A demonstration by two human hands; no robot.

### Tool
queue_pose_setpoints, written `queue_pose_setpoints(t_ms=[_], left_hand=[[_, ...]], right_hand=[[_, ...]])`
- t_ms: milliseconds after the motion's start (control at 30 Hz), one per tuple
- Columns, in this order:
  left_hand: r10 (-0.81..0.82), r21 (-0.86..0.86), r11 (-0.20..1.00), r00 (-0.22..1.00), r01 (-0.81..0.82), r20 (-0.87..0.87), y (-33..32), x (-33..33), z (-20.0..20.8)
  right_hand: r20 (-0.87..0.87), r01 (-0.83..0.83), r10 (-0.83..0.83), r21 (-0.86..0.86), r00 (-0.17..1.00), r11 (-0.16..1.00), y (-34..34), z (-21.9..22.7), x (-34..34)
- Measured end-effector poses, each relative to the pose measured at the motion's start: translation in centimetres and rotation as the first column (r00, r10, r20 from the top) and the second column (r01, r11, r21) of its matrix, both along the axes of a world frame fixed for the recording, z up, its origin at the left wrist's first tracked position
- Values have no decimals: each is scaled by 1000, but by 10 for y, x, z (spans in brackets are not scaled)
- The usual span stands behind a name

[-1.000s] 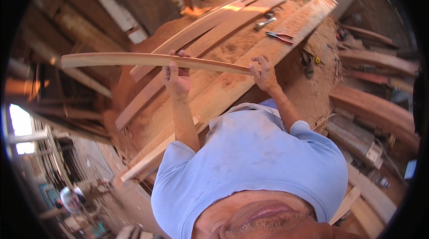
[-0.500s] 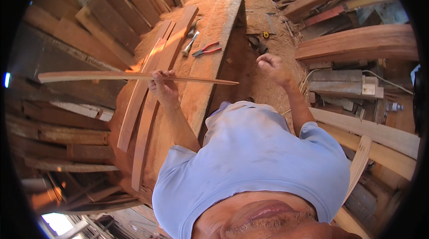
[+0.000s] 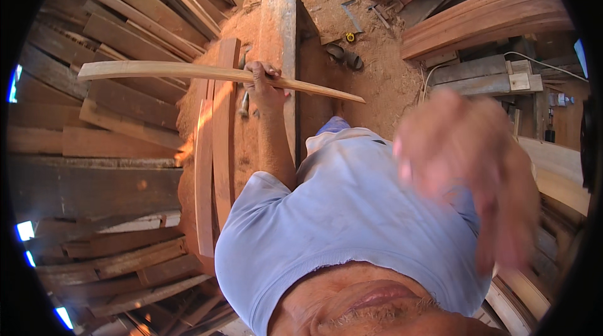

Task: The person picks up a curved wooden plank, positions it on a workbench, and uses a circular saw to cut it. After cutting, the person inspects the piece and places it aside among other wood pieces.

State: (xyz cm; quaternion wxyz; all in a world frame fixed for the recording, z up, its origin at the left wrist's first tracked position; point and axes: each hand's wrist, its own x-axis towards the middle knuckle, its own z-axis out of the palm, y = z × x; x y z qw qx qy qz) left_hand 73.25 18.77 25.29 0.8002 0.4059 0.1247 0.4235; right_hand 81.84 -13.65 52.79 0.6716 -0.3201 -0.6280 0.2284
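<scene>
A long, thin wooden strip (image 3: 169, 71) is gripped in my left hand (image 3: 264, 81), its fingers wrapped round it beyond the middle. The strip lies crosswise over the narrow bench plank (image 3: 279, 12), its wider end out to the left and its tapered end to the right. Close to the camera, my right hand (image 3: 452, 138) is raised on the right side and smeared by motion, so its fingers cannot be read. Beside my left forearm is a metal-ended hand tool (image 3: 244, 106), partly covered. Red-handled pliers on the bench are mostly hidden by my left hand.
Reddish boards (image 3: 224, 128) lie left of the bench. On the sawdust-covered ground to its right are dark sandals (image 3: 344, 56), a yellow tape measure (image 3: 350, 37) and a metal square (image 3: 352, 16). Thick beams (image 3: 483, 18) are stacked at right; more planks (image 3: 125, 113) crowd the left.
My right hand has come up from beside the bench toward the camera. The left hand still holds the strip, now a little higher in the picture. The whole view has turned.
</scene>
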Motion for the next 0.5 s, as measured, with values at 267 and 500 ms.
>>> queue_pose_setpoints(t_ms=[267,500], left_hand=[[-56,-59,997,995,51,-84,69,159,-25],[-141,16,990,990,141,-22,140,237,-48]], right_hand=[[186,-14,43,-156,982,988,85,26,94],[170,-155,154,-10,973,988,174,31,188]])
